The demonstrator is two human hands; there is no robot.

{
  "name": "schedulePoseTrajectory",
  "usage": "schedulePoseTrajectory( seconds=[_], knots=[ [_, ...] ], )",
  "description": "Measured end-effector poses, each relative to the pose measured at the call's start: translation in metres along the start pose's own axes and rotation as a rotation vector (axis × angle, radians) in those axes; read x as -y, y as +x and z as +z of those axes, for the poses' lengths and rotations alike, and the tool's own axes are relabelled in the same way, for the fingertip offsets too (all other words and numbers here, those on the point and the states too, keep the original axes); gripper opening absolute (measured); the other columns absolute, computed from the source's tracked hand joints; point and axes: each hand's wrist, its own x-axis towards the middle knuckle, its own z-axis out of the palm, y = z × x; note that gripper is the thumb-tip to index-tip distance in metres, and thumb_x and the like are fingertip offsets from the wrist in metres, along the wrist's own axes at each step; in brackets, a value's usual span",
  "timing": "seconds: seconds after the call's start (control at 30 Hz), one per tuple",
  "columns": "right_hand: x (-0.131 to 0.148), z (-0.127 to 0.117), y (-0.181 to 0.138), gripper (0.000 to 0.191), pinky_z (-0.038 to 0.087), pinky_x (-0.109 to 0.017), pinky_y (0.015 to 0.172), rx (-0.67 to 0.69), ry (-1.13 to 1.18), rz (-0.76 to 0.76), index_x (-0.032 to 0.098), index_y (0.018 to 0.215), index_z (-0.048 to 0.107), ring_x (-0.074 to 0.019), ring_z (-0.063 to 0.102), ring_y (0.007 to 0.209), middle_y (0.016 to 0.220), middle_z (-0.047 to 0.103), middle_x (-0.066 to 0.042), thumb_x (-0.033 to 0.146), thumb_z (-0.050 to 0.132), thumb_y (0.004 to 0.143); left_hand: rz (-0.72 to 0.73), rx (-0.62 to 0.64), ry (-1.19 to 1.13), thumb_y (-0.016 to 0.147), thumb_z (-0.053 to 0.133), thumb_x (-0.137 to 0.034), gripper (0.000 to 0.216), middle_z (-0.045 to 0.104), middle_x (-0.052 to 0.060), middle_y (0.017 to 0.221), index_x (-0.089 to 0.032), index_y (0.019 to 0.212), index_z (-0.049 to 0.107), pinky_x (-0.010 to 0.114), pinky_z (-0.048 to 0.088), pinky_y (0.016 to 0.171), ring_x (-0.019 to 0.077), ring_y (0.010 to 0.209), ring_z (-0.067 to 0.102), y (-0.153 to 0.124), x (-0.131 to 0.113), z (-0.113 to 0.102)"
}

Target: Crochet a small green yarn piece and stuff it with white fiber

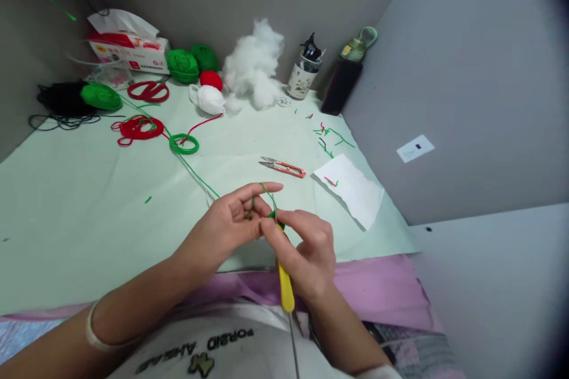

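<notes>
Nearest me, below my fingers, a lilac cloth (377,284) hangs along the edge of the tabletop (89,219). My right hand (309,243) pinches a yellow-handled hook (286,293) between thumb and forefinger, its thin metal shaft running back toward me. My left hand (222,228) pinches a small green piece (272,214) between thumb and fingers, at the hook's far tip; its forefinger is stretched out with green yarn (200,180) over it. That yarn trails off to the left, past my fingers.

Just beyond my fingers lie orange snips (287,169); to their right, a torn white paper (355,195) carries thread scraps. Farther out, left of my fingers, are a green ring of yarn (184,144) and a red coil of yarn (140,128). Farthest, straight ahead, sits white stuffing (255,65), with a pen cup (302,80) and a dark bottle (342,87) to its right.
</notes>
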Motion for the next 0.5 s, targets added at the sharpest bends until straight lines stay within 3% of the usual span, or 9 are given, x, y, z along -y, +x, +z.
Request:
schedulePoseTrajectory(
  seconds=[0.13, 0.3, 0.37, 0.5],
  knots=[
    [-0.002, -0.001, 0.004, 0.033, 0.061, -0.039, 0.075, -0.141, 0.26, 0.129, 0.037, 0.116, 0.074, -0.0228, 0.072, 0.091, 0.1, 0.076, -0.004, 0.014, 0.065, 0.094, -0.171, 0.119, -0.258, 0.081, 0.082, -0.03, 0.05, 0.057, -0.001, 0.083, -0.024, 0.129, 0.07, 0.022, 0.038, 0.062, 0.0101, 0.069, 0.046, 0.004, 0.0, -0.007],
    [-0.002, -0.005, 0.016, 0.016, 0.055, -0.035, 0.061, -0.285, 0.721, 0.479, 0.027, 0.096, 0.075, -0.0179, 0.064, 0.069, 0.083, 0.07, -0.004, 0.024, 0.059, 0.099, -0.028, 0.067, -0.131, 0.084, 0.08, -0.027, 0.034, 0.056, -0.001, 0.082, -0.025, 0.117, 0.077, 0.023, 0.041, 0.067, 0.0113, 0.073, 0.047, 0.003, -0.004, -0.01],
    [-0.003, -0.002, 0.017, 0.014, 0.055, -0.034, 0.064, -0.266, 0.831, 0.511, 0.026, 0.094, 0.075, -0.0176, 0.064, 0.072, 0.083, 0.07, -0.003, 0.025, 0.062, 0.098, 0.043, 0.055, -0.037, 0.085, 0.079, -0.027, 0.032, 0.057, -0.001, 0.086, -0.028, 0.117, 0.077, 0.024, 0.044, 0.075, 0.0127, 0.08, 0.051, 0.001, -0.002, -0.007],
    [-0.002, 0.005, 0.016, 0.014, 0.057, -0.034, 0.069, -0.242, 0.788, 0.485, 0.027, 0.094, 0.078, -0.0195, 0.067, 0.084, 0.086, 0.071, -0.004, 0.025, 0.064, 0.097, 0.105, 0.014, 0.076, 0.085, 0.079, -0.029, 0.037, 0.058, -0.001, 0.089, -0.03, 0.122, 0.074, 0.027, 0.044, 0.084, 0.0147, 0.087, 0.054, 0.0, 0.001, 0.001]
  ],
)
